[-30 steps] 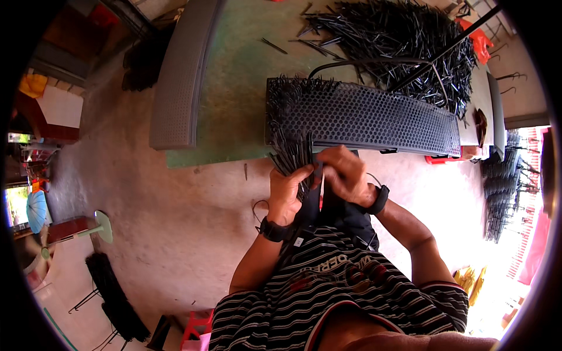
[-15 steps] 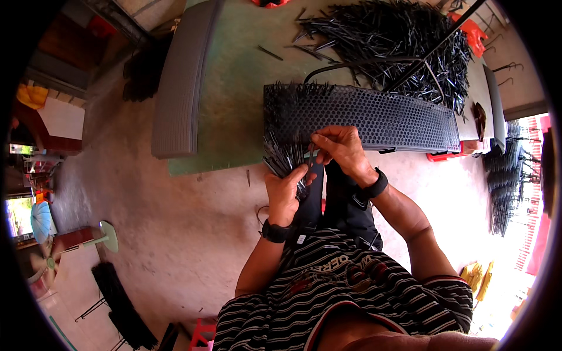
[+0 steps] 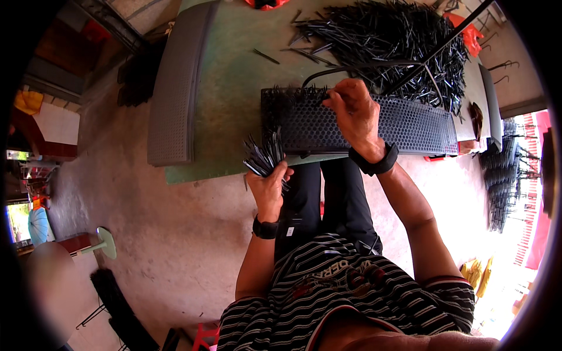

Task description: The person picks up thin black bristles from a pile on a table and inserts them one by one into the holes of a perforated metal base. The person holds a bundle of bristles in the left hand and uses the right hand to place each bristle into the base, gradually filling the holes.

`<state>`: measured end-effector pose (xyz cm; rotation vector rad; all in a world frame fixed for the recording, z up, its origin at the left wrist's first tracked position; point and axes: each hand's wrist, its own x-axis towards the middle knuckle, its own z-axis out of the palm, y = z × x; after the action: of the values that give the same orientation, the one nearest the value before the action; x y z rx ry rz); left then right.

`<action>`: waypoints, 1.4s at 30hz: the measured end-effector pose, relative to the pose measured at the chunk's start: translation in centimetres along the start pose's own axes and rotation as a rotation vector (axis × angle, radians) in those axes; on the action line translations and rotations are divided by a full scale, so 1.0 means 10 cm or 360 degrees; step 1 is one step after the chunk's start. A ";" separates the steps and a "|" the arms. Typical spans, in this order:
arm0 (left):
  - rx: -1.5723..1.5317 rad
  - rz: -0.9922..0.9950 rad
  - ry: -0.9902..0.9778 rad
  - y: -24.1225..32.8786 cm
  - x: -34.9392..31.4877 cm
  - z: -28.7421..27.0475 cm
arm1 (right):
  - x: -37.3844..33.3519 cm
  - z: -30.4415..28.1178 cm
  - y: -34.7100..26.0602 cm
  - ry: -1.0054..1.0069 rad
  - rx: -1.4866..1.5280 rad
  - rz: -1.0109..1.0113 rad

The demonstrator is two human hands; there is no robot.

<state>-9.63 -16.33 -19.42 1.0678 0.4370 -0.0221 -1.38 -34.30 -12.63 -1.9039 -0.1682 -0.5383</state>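
Observation:
My left hand is closed round a fanned bundle of thin black plastic strips, held just off the table's near edge. My right hand is over a black perforated panel with rows of round holes. Its thumb and forefinger pinch the end of a thin black strip at the panel's far edge; most of that strip is hidden by the fingers. Many similar strips stand up out of the holes at the panel's left end and along its far edge.
A large heap of loose black strips lies on the green table behind the panel. Black metal rods rise over it. A stack of grey perforated panels is at the table's left. A red bag lies at the far right.
My right hand has moved away from the bundle, up to the panel's far edge. My left hand, still holding the bundle, has shifted a little to the left.

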 end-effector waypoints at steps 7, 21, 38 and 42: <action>0.0095 -0.0117 0.0009 0.18 0.14 0.06 | 0.11 -0.10 0.04 -0.0031 -0.0082 -0.0046; -0.0113 -0.0366 -0.0039 0.17 -0.03 0.33 | 0.38 0.14 0.28 -0.0184 -0.0203 -0.0048; -0.0379 -0.0485 -0.0087 0.18 0.00 0.42 | 0.11 0.04 -0.01 -0.1015 0.0353 0.1014; -0.0217 -0.0394 -0.0003 0.15 -0.01 0.44 | 0.14 -0.02 -0.01 -0.0448 0.0247 0.0674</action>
<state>-7.91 -19.38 -16.39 0.8751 0.5589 -0.2102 -0.27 -34.59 -11.85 -1.7875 0.0138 0.0284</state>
